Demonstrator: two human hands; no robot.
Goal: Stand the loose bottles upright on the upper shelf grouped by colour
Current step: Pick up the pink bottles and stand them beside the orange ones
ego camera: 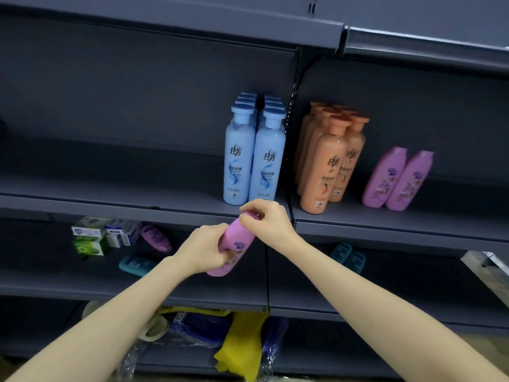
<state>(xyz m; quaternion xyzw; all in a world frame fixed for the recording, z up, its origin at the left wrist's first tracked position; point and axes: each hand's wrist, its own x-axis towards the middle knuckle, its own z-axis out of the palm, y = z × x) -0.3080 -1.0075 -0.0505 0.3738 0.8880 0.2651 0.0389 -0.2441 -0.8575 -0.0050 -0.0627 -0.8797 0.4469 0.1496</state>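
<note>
I hold a pink bottle (236,244) in front of the shelves, tilted with its cap up and to the right. My left hand (203,249) grips its lower body and my right hand (264,220) pinches its cap end. On the upper shelf (110,208) stand several blue bottles (253,158), several orange bottles (327,161) and two pink bottles (396,180), all upright. Another pink bottle (155,238) lies on its side on the lower shelf.
Boxed soaps (102,235) sit at the left of the lower shelf (82,288), with a teal bottle (136,264) lying nearby and two more teal bottles (348,256) lying further right. Yellow cloth and plastic bags (237,343) fill the bottom level.
</note>
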